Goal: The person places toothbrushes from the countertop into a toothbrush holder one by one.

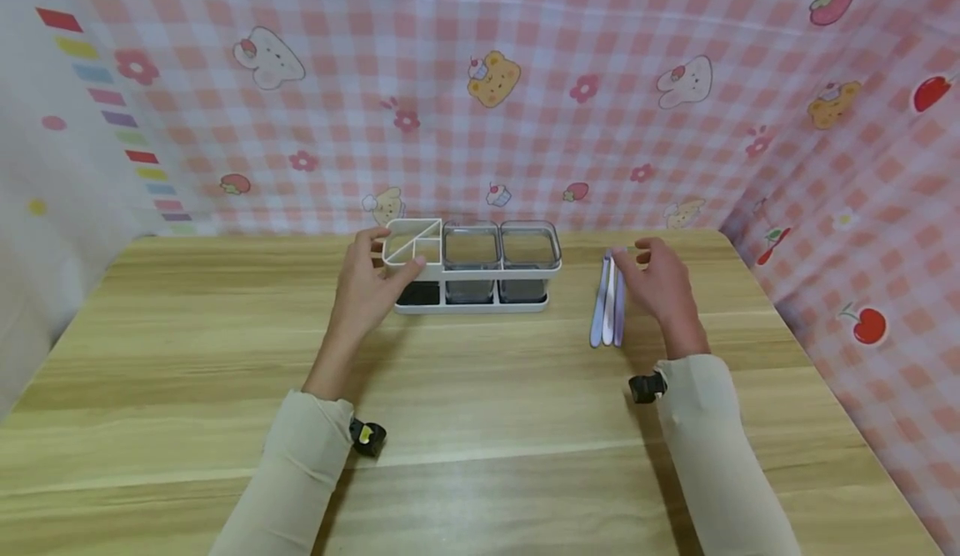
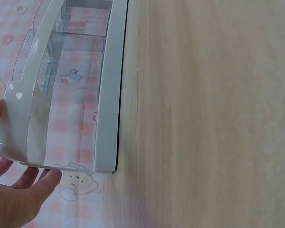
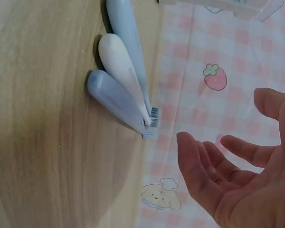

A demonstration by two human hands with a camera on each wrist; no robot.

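Note:
A white two-tier holder point(image 1: 480, 274) point(image 2: 109, 104) stands at the table's back edge, with a divided compartment at its left end and two clear cups point(image 1: 530, 290) beside it. My left hand point(image 1: 363, 285) point(image 2: 19, 199) grips that left end, thumb on the front rim and fingers around the side. Three toothbrushes, a white one point(image 3: 119, 61) between a light blue one point(image 3: 126, 28) and a bluish-purple one point(image 3: 111, 95), lie fanned on the table, heads towards the back. My right hand point(image 1: 663, 285) point(image 3: 242, 185) is over their head ends, fingers loosely bent, holding nothing.
The wooden table point(image 1: 465, 423) meets a pink checked cloth point(image 1: 420, 156) hanging behind it, and another patterned cloth point(image 1: 885, 272) runs along the right edge. Black wrist cameras point(image 1: 367, 437) point(image 1: 647, 388) sit at both sleeves.

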